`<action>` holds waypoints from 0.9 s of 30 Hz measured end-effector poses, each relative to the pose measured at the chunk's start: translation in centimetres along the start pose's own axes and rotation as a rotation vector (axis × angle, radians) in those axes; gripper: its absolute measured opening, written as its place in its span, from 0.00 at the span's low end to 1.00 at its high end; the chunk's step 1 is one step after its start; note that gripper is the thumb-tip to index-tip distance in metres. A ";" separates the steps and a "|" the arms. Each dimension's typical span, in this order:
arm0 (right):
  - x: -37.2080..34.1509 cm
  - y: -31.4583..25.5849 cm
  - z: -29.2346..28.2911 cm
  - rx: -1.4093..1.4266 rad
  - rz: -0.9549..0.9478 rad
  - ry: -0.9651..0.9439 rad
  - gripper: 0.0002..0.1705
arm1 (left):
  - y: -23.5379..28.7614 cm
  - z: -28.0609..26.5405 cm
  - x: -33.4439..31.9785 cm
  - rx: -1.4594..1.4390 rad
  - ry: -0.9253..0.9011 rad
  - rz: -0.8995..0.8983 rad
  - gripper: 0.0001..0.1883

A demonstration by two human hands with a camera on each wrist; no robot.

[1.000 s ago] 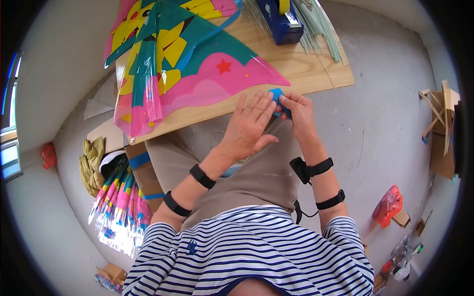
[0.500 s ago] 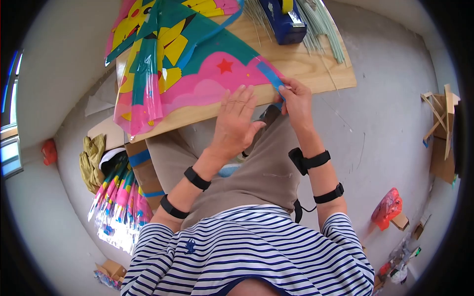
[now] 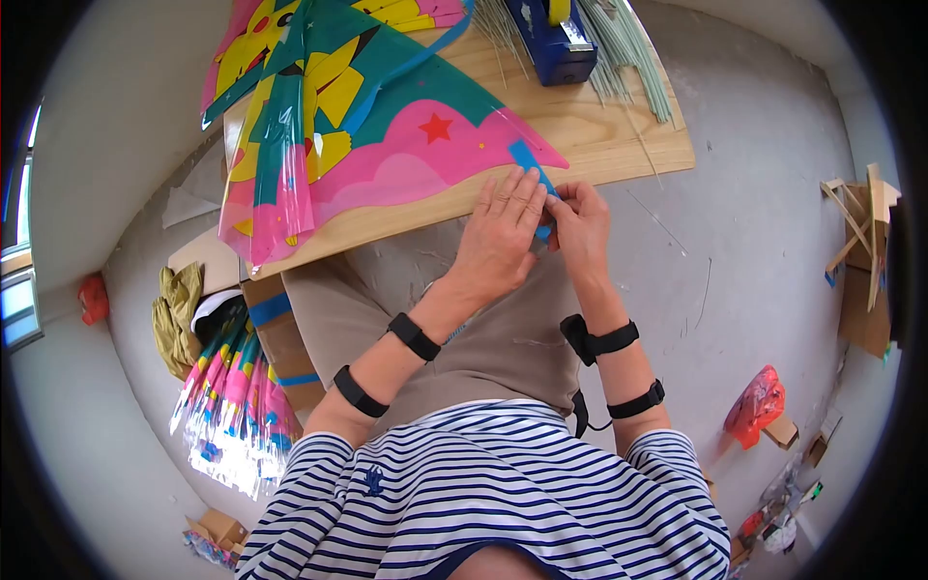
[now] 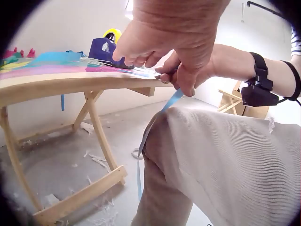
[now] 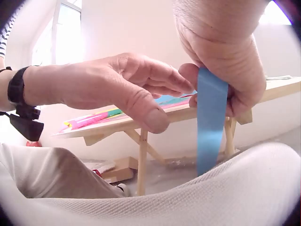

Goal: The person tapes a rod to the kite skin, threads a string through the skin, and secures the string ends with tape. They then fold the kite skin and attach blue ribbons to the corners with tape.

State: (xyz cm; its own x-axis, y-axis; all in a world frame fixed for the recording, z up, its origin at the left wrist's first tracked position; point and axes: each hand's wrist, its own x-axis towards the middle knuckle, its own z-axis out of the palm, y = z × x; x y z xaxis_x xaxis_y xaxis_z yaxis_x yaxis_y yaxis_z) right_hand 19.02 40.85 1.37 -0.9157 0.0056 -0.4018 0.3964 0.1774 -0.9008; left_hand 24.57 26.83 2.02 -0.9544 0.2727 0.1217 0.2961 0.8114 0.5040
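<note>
A printed plastic kite (image 3: 416, 164) in pink, green and yellow lies on the wooden table, its pointed corner toward my hands. My right hand (image 3: 580, 222) pinches a flat blue ribbon (image 3: 523, 155) at the table's front edge. One end of the ribbon reaches over the kite's corner. In the right wrist view the rest of the ribbon (image 5: 211, 122) hangs below the fingers toward the lap. My left hand (image 3: 498, 237) lies beside it with fingers extended, fingertips right at the ribbon. The left wrist view shows the left thumb close to the ribbon (image 4: 173, 100).
A blue tape dispenser (image 3: 561, 48) and a bundle of thin pale sticks (image 3: 638, 77) stand at the back right of the table (image 3: 619, 145). On the floor at left are folded kites (image 3: 237, 396) beside a cardboard box (image 3: 285, 338). A red bag (image 3: 756, 406) lies at right.
My left hand drew back to the left, then returned to the ribbon beside the right hand. The ribbon's end, earlier mostly under the fingers, now extends past them over the kite's corner.
</note>
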 end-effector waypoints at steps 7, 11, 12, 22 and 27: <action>-0.8 0.4 -0.1 0.044 0.030 0.023 0.04 | 0.2 0.8 0.4 0.000 0.034 0.013 0.44; -0.8 0.5 -0.2 0.061 0.042 0.026 0.04 | 0.3 0.8 0.6 0.006 0.035 0.008 0.44; -0.7 0.8 -0.2 0.071 0.040 0.026 0.04 | 0.3 0.7 0.6 0.007 0.032 0.006 0.44; -0.2 2.0 -1.6 -0.101 -0.041 0.048 0.04 | 0.1 0.8 0.8 0.056 0.018 -0.002 0.45; -0.2 1.6 -1.9 -0.094 -0.004 0.021 0.02 | 0.5 0.8 0.9 0.077 0.017 -0.015 0.45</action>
State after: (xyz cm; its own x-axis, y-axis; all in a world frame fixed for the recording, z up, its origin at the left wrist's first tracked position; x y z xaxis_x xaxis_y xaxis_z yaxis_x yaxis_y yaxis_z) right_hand 19.73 42.99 0.38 -0.9187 0.0253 -0.3942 0.3861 0.2686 -0.8825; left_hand 23.91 27.88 1.73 -0.9590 0.2518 0.1297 0.2833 0.8527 0.4390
